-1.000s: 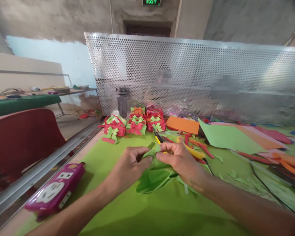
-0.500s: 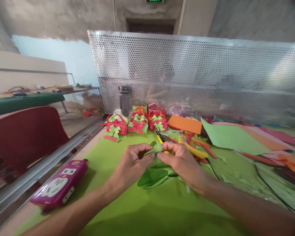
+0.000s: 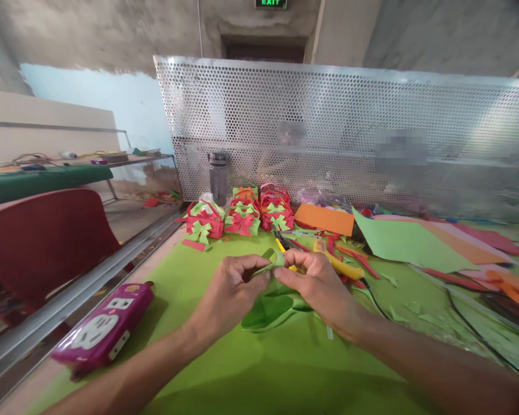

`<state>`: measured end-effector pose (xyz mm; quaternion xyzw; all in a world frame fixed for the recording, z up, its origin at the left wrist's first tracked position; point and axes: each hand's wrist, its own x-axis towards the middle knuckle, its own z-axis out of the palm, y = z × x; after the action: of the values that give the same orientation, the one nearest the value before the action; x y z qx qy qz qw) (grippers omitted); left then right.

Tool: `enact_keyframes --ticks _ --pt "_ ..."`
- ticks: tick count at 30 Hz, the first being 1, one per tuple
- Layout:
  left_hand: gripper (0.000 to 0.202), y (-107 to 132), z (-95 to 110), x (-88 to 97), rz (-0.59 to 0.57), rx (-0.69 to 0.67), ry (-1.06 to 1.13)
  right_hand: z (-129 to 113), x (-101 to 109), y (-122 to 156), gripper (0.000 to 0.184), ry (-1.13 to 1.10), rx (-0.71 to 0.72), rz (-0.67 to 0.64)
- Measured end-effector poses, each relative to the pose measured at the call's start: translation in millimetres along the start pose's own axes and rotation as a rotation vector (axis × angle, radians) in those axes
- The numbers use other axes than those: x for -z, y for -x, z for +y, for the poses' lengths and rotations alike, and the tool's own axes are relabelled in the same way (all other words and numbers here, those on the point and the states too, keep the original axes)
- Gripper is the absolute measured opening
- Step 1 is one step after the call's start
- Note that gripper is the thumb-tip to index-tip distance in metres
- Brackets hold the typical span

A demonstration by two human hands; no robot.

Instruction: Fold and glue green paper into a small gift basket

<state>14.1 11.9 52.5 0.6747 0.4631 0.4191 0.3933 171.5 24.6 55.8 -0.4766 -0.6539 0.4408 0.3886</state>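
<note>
View slightly shifted — two hands (image 3: 233, 288) (image 3: 315, 283) (both pinching), one green piece (image 3: 266, 314)

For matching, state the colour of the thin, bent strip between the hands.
The strip is light green; head view.

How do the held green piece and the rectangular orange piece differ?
The green piece is bent and looped; the orange piece looks flat. The left hand and right hand pinch the green piece, while neither touches the orange piece. The orange piece is farther back than the green piece. Both look thin.
</note>
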Motion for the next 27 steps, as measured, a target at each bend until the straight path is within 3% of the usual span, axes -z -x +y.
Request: enact_keyframes --ticks 7,14,19,23,27 --pt "0.020 1 1 -0.1 -0.001 -0.058 -0.081 1 1 -2 0.015 0.037 0.080 0.016" --pt "0.023 3 7 2.4 0.019 -0.137 -0.138 -2 3 -1 0.013 0.042 0.066 0.001" --pt "0.038 0 7 10.0 0.116 0.088 0.043 4 3 -2 0.012 -0.037 0.009 -0.042" --pt "0.034 -9 -4 12.1 -0.066 0.156 0.276 5 3 -1 0.014 -0.069 -0.002 -0.053" --pt "0.028 -10 -6 11.7 -0.060 0.063 0.187 2 3 -1 0.012 -0.063 0.002 -0.045"
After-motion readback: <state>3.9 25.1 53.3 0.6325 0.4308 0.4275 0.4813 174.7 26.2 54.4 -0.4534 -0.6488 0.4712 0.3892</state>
